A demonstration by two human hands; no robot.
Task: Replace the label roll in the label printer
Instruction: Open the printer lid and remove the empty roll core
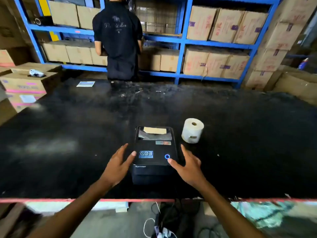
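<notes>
A black label printer [154, 152] sits near the front edge of a black table [77, 134], lid closed, a blue ring light lit on its top. Through its window a brownish roll core shows. A white label roll [192, 133] stands on end just right of the printer. My left hand [118, 162] is at the printer's left side, fingers spread, thumb tip touching the lid. My right hand [186, 164] is at its right side, fingers spread, thumb tip on the lid's front corner near the light. Neither hand holds anything.
A person in a dark shirt [118, 40] stands at the table's far side, facing blue shelves [181, 42] of cardboard boxes. A paper sheet [85, 84] lies at the far edge. Boxes [24, 85] stack at left. Cables [159, 220] hang below the front edge.
</notes>
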